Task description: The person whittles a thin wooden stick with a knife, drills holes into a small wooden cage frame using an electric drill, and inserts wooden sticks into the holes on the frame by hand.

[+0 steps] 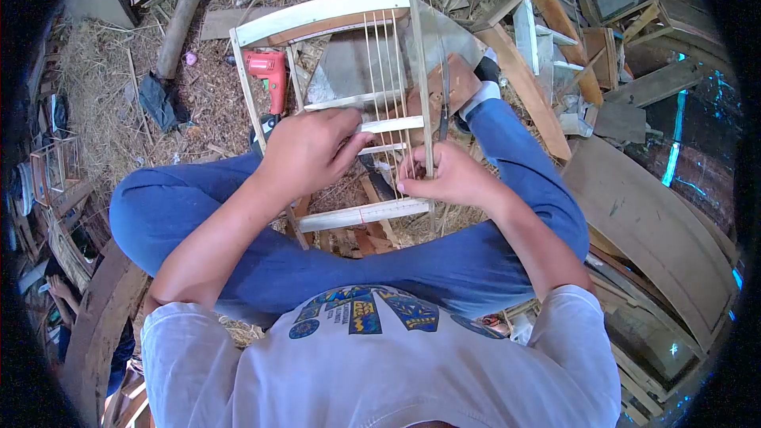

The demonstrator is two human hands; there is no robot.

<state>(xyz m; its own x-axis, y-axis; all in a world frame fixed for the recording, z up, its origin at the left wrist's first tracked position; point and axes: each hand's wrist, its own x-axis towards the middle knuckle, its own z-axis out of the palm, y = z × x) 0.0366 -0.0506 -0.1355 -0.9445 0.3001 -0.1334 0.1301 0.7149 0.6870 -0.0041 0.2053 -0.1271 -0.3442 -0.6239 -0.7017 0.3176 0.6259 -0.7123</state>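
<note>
A pale wooden frame (321, 9) stands between my crossed legs, with several thin strands (383, 55) running lengthwise along its right part. My left hand (313, 147) is closed at the left end of a middle crossbar (396, 124); what its fingers pinch, if anything, is too small to name. My right hand (448, 174) is at the right side rail, its fingers curled round the strands near the lower crossbar (365, 214). The fingers of both hands are bent toward each other across the strands.
A red power drill (271, 75) lies beyond the frame's left side. A dark tool with a long blade (445, 87) is by the right rail. Wood boards (523, 91) and scraps lie at the right. A dark cloth (161, 101) rests on straw at the left.
</note>
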